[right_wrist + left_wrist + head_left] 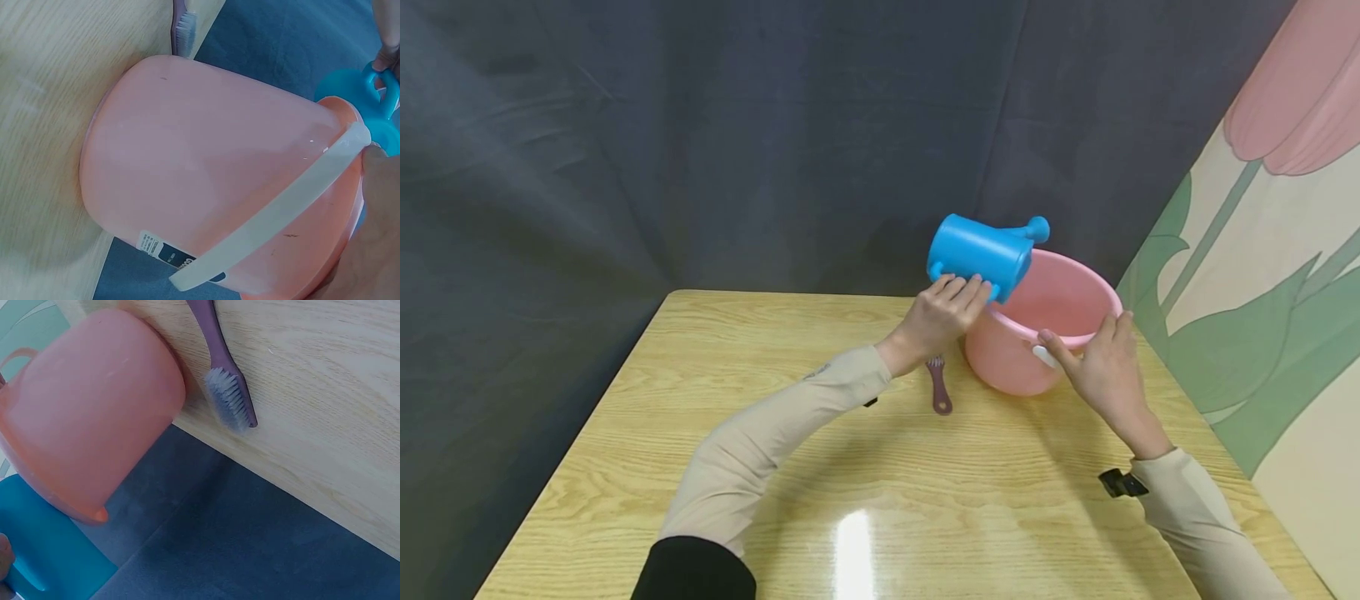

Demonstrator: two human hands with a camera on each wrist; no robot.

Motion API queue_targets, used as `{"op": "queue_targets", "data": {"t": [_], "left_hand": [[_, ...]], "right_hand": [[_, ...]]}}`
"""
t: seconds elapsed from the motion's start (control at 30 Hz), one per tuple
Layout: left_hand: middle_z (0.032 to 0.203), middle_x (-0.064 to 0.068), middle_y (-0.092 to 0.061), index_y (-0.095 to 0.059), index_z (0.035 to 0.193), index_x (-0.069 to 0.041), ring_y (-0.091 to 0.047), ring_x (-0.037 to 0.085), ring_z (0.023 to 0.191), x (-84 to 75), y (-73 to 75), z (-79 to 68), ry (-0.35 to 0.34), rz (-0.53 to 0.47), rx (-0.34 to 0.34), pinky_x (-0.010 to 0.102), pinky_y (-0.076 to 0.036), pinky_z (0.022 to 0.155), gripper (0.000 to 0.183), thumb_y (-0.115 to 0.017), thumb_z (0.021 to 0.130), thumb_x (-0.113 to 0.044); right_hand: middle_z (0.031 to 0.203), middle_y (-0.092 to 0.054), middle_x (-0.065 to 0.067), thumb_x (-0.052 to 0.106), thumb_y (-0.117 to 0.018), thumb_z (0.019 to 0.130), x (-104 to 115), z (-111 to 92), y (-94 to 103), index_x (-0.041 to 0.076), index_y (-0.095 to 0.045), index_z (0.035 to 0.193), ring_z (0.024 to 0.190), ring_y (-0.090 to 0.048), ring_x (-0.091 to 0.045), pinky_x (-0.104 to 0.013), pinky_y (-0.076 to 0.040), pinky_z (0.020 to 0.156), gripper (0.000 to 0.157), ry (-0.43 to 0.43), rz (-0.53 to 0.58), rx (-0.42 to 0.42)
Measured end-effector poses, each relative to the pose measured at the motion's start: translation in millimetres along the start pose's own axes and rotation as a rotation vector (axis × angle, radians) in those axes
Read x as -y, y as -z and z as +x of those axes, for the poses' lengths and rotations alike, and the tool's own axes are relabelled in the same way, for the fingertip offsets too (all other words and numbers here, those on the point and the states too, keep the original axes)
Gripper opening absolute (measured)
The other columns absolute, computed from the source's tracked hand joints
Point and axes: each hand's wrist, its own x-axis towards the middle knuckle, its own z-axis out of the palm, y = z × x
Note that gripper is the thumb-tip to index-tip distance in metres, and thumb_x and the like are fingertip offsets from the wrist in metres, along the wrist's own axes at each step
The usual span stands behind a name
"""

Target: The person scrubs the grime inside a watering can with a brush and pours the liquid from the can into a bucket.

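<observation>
My left hand (pixel 942 317) grips the handle of a blue toy watering can (pixel 976 250), tipped on its side at the bucket's left rim. The can's spout points to the right, over the bucket's far side in the head view. A pink plastic bucket (pixel 1011 362) stands tilted on the table, its mouth leaning to the right. On its near right rim my right hand (pixel 1108 371) holds on, thumb and fingers spread across the edge. The bucket's white handle (pixel 275 215) hangs against its side. The bucket's contents are hidden.
A purple-handled scrubbing brush (pixel 940 387) lies on the wooden table (pixel 760 333) left of the bucket, bristles toward the back. A dark curtain (pixel 820 150) hangs behind the table's far edge. On the right rises a wall (pixel 1285 333) painted with tulips.
</observation>
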Motion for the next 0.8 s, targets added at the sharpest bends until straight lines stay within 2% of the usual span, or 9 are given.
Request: {"op": "queue_targets", "data": {"t": [0.13, 0.27, 0.43, 0.6, 0.8], "left_hand": [[0.098, 0.001, -0.074, -0.074, 0.107, -0.007, -0.067, 0.016, 0.086, 2.9, -1.4, -1.7, 0.031, -0.024, -0.041, 0.027, -0.055, 0.083, 0.015, -0.064, 0.097, -0.009], [0.092, 0.0, -0.072, -0.074, 0.106, -0.007, -0.066, 0.015, 0.082, 5.5, -1.6, -4.4, 0.03, -0.044, -0.057, 0.025, -0.054, 0.082, 0.014, -0.065, 0.096, -0.008], [0.096, 0.001, -0.071, -0.073, 0.11, -0.007, -0.066, 0.015, 0.085, 8.1, 2.1, -9.0, 0.034, -0.115, 0.001, 0.023, -0.053, 0.086, 0.016, -0.064, 0.096, -0.006], [0.102, 0.002, -0.071, -0.072, 0.115, -0.007, -0.066, 0.015, 0.092, 11.6, 6.3, -14.1, 0.064, -0.205, 0.08, 0.024, -0.052, 0.091, 0.022, -0.065, 0.095, -0.001], [0.103, 0.002, -0.071, -0.072, 0.115, -0.007, -0.067, 0.015, 0.094, 13.6, 9.0, -18.3, 0.087, -0.247, 0.086, 0.024, -0.052, 0.09, 0.023, -0.068, 0.093, -0.001]], "right_hand": [[0.144, -0.005, -0.053, 0.064, -0.054, 0.093, 0, 0, 0.1, -0.029, -0.014, 0.139, 0.127, -0.022, -0.07, -0.077, -0.029, 0.096, 0.111, -0.002, -0.002, 0.009], [0.145, -0.004, -0.053, 0.064, -0.054, 0.093, 0, 0, -0.1, -0.028, -0.013, 0.139, 0.129, -0.02, -0.069, -0.077, -0.028, 0.096, 0.111, -0.009, 0.0, 0.013], [0.145, -0.005, -0.053, 0.063, -0.055, 0.093, -1, 1, -0.5, -0.029, -0.016, 0.137, 0.128, -0.021, -0.07, -0.077, -0.028, 0.095, 0.109, -0.007, 0.003, 0.002], [0.146, -0.004, -0.052, 0.065, -0.054, 0.093, -1, 0, -0.4, -0.027, -0.012, 0.14, 0.128, -0.021, -0.07, -0.078, -0.029, 0.093, 0.111, -0.019, -0.003, 0.018], [0.146, -0.003, -0.051, 0.066, -0.053, 0.093, -2, 1, -0.4, -0.027, -0.01, 0.141, 0.129, -0.02, -0.069, -0.077, -0.029, 0.094, 0.113, -0.02, -0.009, 0.027]]}}
